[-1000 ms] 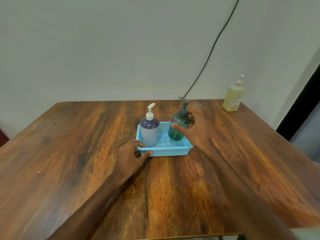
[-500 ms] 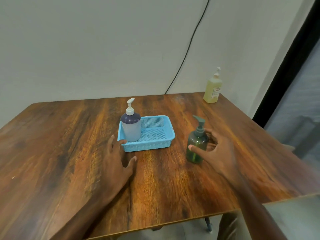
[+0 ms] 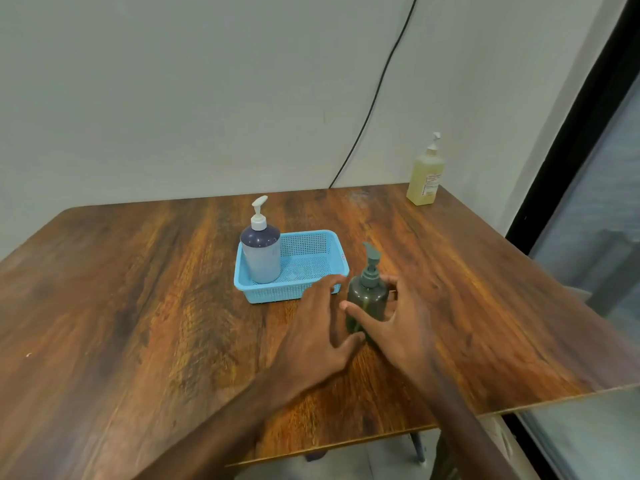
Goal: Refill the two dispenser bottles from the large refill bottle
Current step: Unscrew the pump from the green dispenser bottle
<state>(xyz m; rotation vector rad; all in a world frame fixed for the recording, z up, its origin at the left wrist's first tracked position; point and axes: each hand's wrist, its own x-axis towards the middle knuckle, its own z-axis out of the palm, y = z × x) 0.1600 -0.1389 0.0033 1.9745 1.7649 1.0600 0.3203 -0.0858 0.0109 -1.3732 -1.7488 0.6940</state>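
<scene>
- Hands first: the right hand (image 3: 401,327) is wrapped round the green dispenser bottle (image 3: 369,299), with the thumb across the front and the fingers behind. The left hand (image 3: 317,327) is spread loose right next to it and holds nothing. Its thumb might be brushing the bottle's base, honestly can't tell.
- The green dispenser bottle stands upright on the worktop (image 3: 138,306), just off the front right corner of the blue basket (image 3: 277,296).
- The pale blue dispenser bottle (image 3: 261,258) sits upright inside the basket, at its left end.
- The big yellow refill bottle (image 3: 425,174) is well behind and to the right of the basket, by the wall.
- Handling guess: it's smooth hard plastic and probably light if it's running low, so a bit slippery and tippy. I'd pin the body low with one hand and twist the pump collar with the other, not yank on the nozzle.
</scene>
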